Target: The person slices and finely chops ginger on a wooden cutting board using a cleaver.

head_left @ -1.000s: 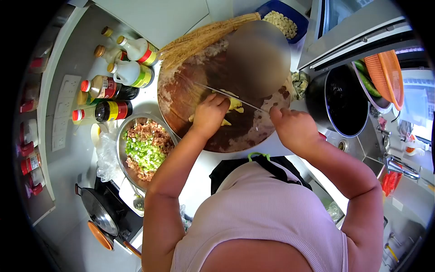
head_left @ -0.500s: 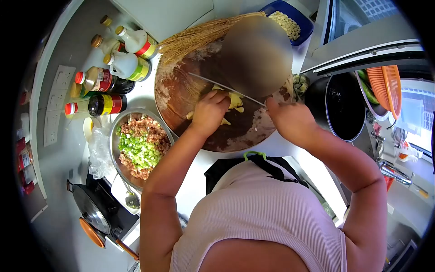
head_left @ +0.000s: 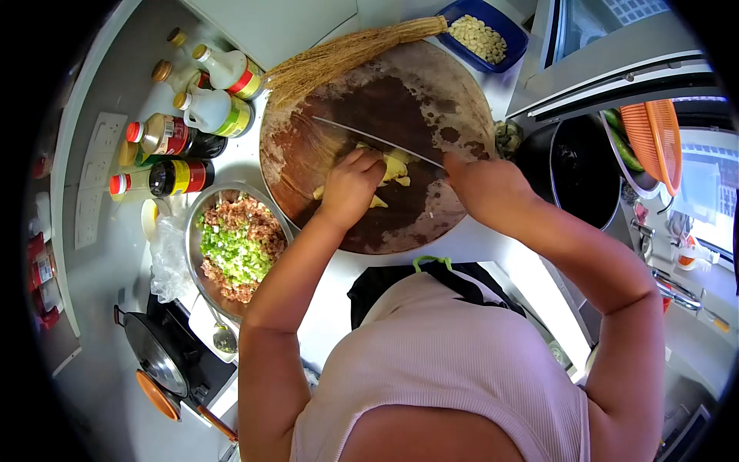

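A round brown chopping board (head_left: 431,85) lies on the white counter in front of me. Pale yellow slices of ginger (head_left: 394,169) lie at its middle. My left hand (head_left: 350,187) presses down on the ginger with curled fingers. My right hand (head_left: 477,185) grips the handle of a large cleaver (head_left: 369,137), whose blade stands edge-down on the board just beyond my left fingers. Part of the ginger is hidden under my left hand.
A steel bowl (head_left: 194,254) of minced meat and chopped greens stands left of the board. Several sauce bottles (head_left: 185,138) line the wall. A straw brush (head_left: 339,54), a blue tub of garlic (head_left: 481,35) and a black pot (head_left: 573,181) surround the board.
The blurred patch over the board is gone. My hands and the cleaver have stayed almost in place, with the blade shifted slightly toward my left fingers. The view has tilted a little.
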The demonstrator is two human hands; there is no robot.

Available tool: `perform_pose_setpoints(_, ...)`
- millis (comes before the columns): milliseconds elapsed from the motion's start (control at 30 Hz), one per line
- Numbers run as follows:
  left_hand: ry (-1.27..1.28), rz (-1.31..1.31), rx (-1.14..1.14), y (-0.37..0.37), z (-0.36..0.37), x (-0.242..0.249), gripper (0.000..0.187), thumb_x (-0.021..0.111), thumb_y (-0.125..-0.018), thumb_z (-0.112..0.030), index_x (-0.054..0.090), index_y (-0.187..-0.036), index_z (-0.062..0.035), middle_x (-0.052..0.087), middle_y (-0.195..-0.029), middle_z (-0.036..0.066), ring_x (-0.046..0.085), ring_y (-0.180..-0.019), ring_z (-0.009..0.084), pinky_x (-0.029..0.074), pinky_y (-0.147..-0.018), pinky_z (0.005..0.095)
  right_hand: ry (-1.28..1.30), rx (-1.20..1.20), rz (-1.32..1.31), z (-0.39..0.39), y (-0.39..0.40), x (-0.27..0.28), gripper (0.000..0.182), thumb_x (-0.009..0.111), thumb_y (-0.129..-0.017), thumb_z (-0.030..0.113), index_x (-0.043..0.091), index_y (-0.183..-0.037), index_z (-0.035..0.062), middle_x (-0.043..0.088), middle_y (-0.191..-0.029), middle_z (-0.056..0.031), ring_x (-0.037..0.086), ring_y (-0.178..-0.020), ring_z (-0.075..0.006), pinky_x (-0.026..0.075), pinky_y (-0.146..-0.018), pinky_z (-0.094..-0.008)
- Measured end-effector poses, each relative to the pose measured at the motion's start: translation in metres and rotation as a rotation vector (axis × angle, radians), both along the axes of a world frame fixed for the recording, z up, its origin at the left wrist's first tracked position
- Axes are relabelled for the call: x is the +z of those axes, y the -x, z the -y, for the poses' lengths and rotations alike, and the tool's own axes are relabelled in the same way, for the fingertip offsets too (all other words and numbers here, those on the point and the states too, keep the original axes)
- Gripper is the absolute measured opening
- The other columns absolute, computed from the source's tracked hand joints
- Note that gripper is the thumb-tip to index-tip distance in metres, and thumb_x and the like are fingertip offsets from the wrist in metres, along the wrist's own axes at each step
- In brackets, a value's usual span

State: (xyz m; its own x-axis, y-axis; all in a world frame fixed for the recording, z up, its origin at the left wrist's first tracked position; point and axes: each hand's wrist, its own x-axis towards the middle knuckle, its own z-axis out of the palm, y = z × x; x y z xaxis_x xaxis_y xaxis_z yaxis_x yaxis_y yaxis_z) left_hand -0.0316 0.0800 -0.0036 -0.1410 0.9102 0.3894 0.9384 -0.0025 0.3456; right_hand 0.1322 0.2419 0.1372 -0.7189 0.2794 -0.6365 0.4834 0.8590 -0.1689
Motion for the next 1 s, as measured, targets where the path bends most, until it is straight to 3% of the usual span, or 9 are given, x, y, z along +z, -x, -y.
perform_pose_setpoints(133, 0.038, 0.058, 0.008, -0.001, 0.001, 0.001, 0.023, 0.057, -0.074, -0.002, 0.067, -0.094, -0.0024, 0.068, -0.104, 0.008, 0.063, -0.098, 0.0295, 0.054, -0.081, 0.0377, 0.069, -0.186, -0.010, 0.003, 0.000, -0.040, 0.026, 0.049, -0.097, 0.024, 0.051, -0.116, 0.0065, 0.070, -0.096, -0.0192, 0.067, -0.095, -0.0412, 0.053, -0.077, -0.0484)
perform_pose_setpoints(233, 0.006, 0.036, 0.004, 0.003, -0.005, 0.005, 0.018, 0.058, -0.073, -0.006, 0.066, -0.089, -0.0043, 0.067, -0.104, 0.007, 0.063, -0.098, 0.0264, 0.054, -0.082, 0.0369, 0.039, -0.063, -0.152, 0.004, 0.005, -0.053, 0.024, 0.048, -0.097, 0.023, 0.052, -0.115, 0.0066, 0.070, -0.096, -0.0194, 0.067, -0.094, -0.0410, 0.053, -0.077, -0.0479)
perform_pose_setpoints(333, -0.034, 0.030, -0.020, 0.002, -0.003, 0.003, 0.018, 0.058, -0.073, -0.004, 0.066, -0.090, -0.0032, 0.067, -0.103, 0.008, 0.063, -0.097, 0.0281, 0.054, -0.081, 0.0384, 0.022, 0.009, -0.225, -0.004, 0.004, -0.039, 0.025, 0.051, -0.098, 0.028, 0.051, -0.108, 0.0043, 0.067, -0.084, -0.0230, 0.067, -0.084, -0.0426, 0.051, -0.071, -0.0511)
perform_pose_setpoints(433, -0.023, 0.023, -0.004, 0.000, 0.001, -0.003, 0.019, 0.059, -0.073, -0.004, 0.067, -0.090, -0.0033, 0.067, -0.103, 0.008, 0.064, -0.096, 0.0280, 0.054, -0.081, 0.0382, 0.014, 0.025, -0.064, -0.005, 0.003, 0.000, 0.025, 0.048, -0.097, 0.021, 0.052, -0.115, 0.0050, 0.069, -0.094, -0.0199, 0.067, -0.093, -0.0402, 0.053, -0.077, -0.0484)
perform_pose_setpoints(533, -0.029, 0.015, 0.007, 0.000, 0.000, -0.004, 0.018, 0.059, -0.072, -0.007, 0.067, -0.088, -0.0051, 0.067, -0.103, 0.006, 0.063, -0.097, 0.0248, 0.054, -0.081, 0.0355, -0.010, 0.060, 0.010, -0.008, 0.002, 0.005, 0.024, 0.049, -0.096, 0.019, 0.052, -0.115, 0.0043, 0.069, -0.092, -0.0200, 0.068, -0.092, -0.0402, 0.053, -0.075, -0.0490)
perform_pose_setpoints(633, -0.025, 0.051, 0.011, -0.001, 0.004, -0.003, 0.017, 0.059, -0.073, -0.007, 0.067, -0.088, -0.0048, 0.067, -0.104, 0.006, 0.063, -0.096, 0.0250, 0.054, -0.081, 0.0353, 0.058, 0.003, -0.157, -0.003, -0.002, -0.043, 0.023, 0.050, -0.095, 0.017, 0.052, -0.115, 0.0043, 0.069, -0.091, -0.0199, 0.067, -0.090, -0.0409, 0.053, -0.074, -0.0495)
perform_pose_setpoints(733, -0.041, 0.028, 0.010, -0.003, 0.004, -0.005, 0.017, 0.059, -0.073, -0.007, 0.067, -0.088, -0.0041, 0.067, -0.104, 0.007, 0.063, -0.096, 0.0254, 0.054, -0.081, 0.0356, 0.017, 0.013, -0.277, 0.001, 0.009, -0.062, 0.027, 0.052, -0.099, 0.030, 0.049, -0.105, 0.0035, 0.066, -0.079, -0.0227, 0.066, -0.079, -0.0414, 0.050, -0.070, -0.0527)
perform_pose_setpoints(833, -0.078, -0.006, -0.013, 0.005, -0.002, -0.004, 0.018, 0.059, -0.073, -0.007, 0.067, -0.088, -0.0032, 0.066, -0.104, 0.008, 0.063, -0.096, 0.0258, 0.054, -0.081, 0.0357, 0.042, 0.044, -0.141, -0.003, 0.017, -0.031, 0.022, 0.051, -0.095, 0.016, 0.052, -0.114, 0.0047, 0.069, -0.090, -0.0202, 0.067, -0.088, -0.0415, 0.053, -0.074, -0.0502)
perform_pose_setpoints(1000, -0.062, 0.063, -0.021, 0.002, 0.002, -0.003, 0.023, 0.060, -0.070, 0.002, 0.067, -0.092, -0.0011, 0.067, -0.102, 0.010, 0.064, -0.096, 0.0290, 0.054, -0.082, 0.0372, -0.006, 0.045, -0.021, -0.006, 0.007, 0.000, 0.023, 0.051, -0.097, 0.020, 0.051, -0.114, 0.0051, 0.069, -0.089, -0.0207, 0.068, -0.088, -0.0403, 0.053, -0.073, -0.0501)
